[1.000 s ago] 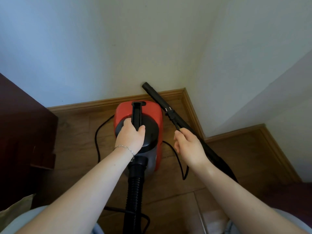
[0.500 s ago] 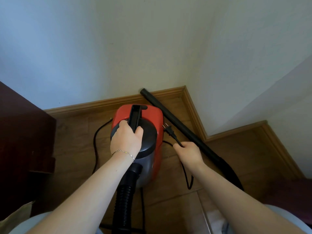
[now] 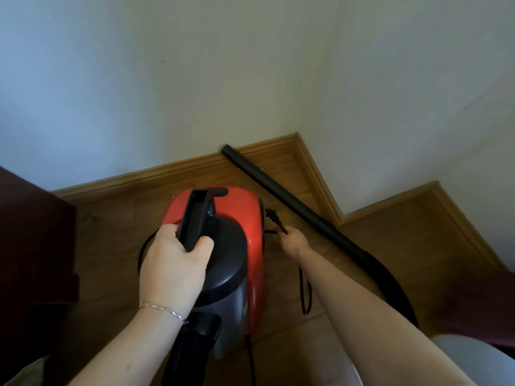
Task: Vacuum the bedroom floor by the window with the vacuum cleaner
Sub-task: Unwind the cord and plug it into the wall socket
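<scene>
A red and black canister vacuum cleaner (image 3: pixel 252 224) fills the middle of the view above the wooden floor (image 3: pixel 111 232). My left hand (image 3: pixel 174 263) is shut around its black carry handle (image 3: pixel 195 218). To its right, my right hand (image 3: pixel 294 242) pinches the black power cord just behind the plug (image 3: pixel 271 214), whose prongs point toward the corner. The black rigid wand (image 3: pixel 289 203) lies slanted on the floor along the skirting, joined to a hose (image 3: pixel 390 288) that curves past my right forearm. A second hose piece (image 3: pixel 192 346) leaves the canister toward me.
White walls meet in a corner with wooden skirting (image 3: pixel 312 165). A dark wooden cabinet (image 3: pixel 33 238) stands at the left. The cord loops on the floor at both sides of the canister (image 3: pixel 305 299). Dark red furniture (image 3: pixel 482 310) sits at the right.
My right hand let go of the wand and took the cord near the plug. The vacuum cleaner has come closer and larger in view, the handle still in my left hand.
</scene>
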Motion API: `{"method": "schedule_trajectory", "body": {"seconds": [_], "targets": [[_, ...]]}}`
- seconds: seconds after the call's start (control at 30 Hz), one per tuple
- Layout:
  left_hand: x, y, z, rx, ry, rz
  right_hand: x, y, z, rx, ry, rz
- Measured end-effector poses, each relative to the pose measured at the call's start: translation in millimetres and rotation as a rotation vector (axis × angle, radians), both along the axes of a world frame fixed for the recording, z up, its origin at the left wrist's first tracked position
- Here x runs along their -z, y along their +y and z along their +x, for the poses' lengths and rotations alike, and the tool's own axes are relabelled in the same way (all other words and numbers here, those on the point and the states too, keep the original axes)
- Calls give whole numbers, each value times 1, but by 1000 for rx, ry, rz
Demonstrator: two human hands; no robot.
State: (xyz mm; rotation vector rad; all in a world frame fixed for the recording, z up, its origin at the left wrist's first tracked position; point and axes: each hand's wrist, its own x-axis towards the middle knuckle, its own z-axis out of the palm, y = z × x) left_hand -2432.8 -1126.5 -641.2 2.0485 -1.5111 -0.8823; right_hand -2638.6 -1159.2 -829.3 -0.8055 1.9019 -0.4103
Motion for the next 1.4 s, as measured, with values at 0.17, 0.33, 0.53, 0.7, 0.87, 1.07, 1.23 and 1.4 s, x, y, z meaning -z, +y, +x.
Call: {"method": "schedule_trajectory", "body": {"seconds": [0.17, 0.33, 0.53, 0.7, 0.87, 1.07, 1.23, 1.4], "targets": [[-6, 14, 5, -11, 25, -4, 35, -11, 6, -109, 73, 89], [-13, 24, 9, -15, 61, 28, 36, -17, 10, -172, 213, 25], [-17, 23, 21, -78, 82, -4, 41, -15, 10, -314, 515, 96], [-11, 10, 25, -122, 59, -56, 27, -12, -7, -430, 500, 158], [-8, -8, 31, -167, 73, -103, 4, -8, -32, -517, 429, 241], [-3, -21, 28, -177, 39, -139, -50, -20, -52, -694, 389, 335], [4, -22, 15, -193, 17, -112, -101, -26, -55, -628, 157, 49], [12, -22, -4, -169, 24, -79, -132, -36, -44, -553, 107, -165]]}}
